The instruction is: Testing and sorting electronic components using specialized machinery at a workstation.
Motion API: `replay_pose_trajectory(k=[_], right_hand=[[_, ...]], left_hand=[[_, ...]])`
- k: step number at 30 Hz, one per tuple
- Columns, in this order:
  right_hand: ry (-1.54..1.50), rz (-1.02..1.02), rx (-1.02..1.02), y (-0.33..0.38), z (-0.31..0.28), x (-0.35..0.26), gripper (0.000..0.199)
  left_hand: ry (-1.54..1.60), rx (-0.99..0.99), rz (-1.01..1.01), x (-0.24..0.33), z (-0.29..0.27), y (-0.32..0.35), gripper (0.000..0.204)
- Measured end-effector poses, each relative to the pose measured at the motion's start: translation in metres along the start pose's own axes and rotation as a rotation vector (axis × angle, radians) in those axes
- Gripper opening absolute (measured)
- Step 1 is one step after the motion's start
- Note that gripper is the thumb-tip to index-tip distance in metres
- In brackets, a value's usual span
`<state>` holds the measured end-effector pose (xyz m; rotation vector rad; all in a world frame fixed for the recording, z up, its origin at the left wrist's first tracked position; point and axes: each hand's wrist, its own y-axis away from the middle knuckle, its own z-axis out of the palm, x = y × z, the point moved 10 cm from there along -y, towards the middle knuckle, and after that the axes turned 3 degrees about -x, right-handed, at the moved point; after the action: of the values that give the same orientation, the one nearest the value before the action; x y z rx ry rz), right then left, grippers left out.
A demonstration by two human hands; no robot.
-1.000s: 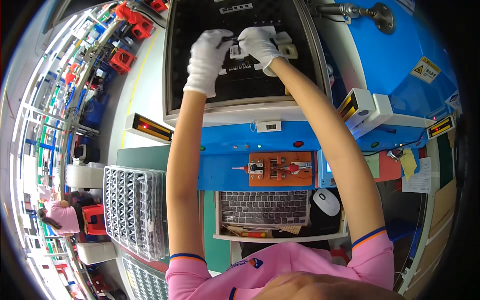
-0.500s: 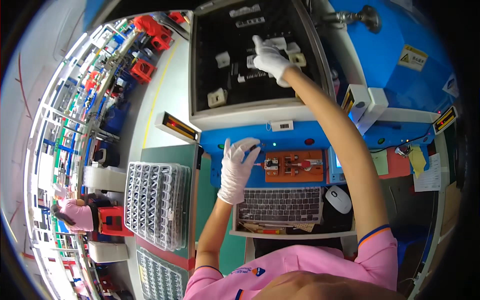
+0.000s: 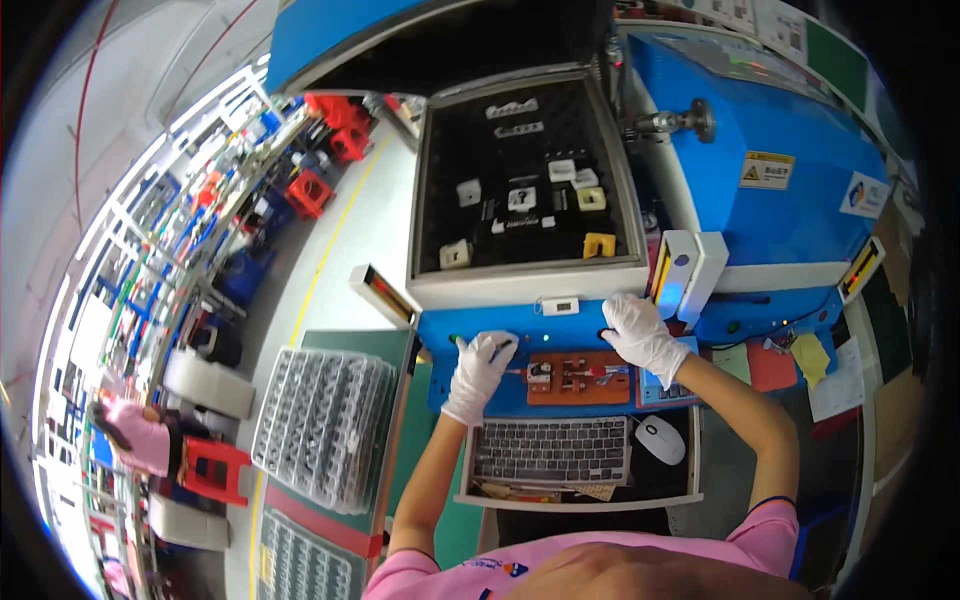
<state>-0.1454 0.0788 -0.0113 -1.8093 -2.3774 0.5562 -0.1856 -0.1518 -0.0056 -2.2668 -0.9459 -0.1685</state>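
My left hand [image 3: 480, 378], in a white glove, is at the blue front panel [image 3: 435, 372], left of an orange fixture [image 3: 578, 380] with metal clamps. Its fingers are curled, and a small dark spot shows at the fingertips; whether that is a held part, I cannot make out. My right hand [image 3: 640, 338], also gloved, rests against the panel below the grey-framed black box, right of the fixture. Its fingers are bent and closed together, and whatever lies under them is hidden. Several white and cream plastic pieces and one yellow piece [image 3: 600, 245] lie on the black surface [image 3: 470, 232].
Below the fixture, a keyboard [image 3: 550, 450] and white mouse [image 3: 661, 440] sit in a drawer. Stacked clear trays [image 3: 322, 425] stand at left. Light-barrier posts [image 3: 385, 297] flank the box. Notes [image 3: 810, 360] lie at right. A person in pink [image 3: 140, 435] is at far left.
My right hand has come down from above the pieces in the black box to the front panel. My left hand stays beside the fixture. The view has shifted, so the whole box now shows.
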Motion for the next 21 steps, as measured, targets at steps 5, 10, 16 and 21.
replay_pose_trajectory(k=[5, 10, 16, 21], right_hand=[[-0.087, -0.063, 0.106, -0.003, 0.003, -0.001, 0.029], [-0.267, -0.106, 0.098, 0.009, -0.013, -0.034, 0.013], [-1.185, 0.263, -0.132, 0.128, 0.032, -0.093, 0.011], [-1.073, 0.038, -0.031, 0.164, 0.067, -0.138, 0.011]], left_hand=[[0.260, -0.067, -0.109, -0.025, -0.004, -0.009, 0.016], [0.308, -0.132, -0.133, -0.001, -0.041, 0.002, 0.029], [0.388, 0.140, -0.530, -0.002, -0.178, 0.062, 0.026], [-0.236, 0.110, -0.902, -0.058, -0.297, 0.144, 0.026]])
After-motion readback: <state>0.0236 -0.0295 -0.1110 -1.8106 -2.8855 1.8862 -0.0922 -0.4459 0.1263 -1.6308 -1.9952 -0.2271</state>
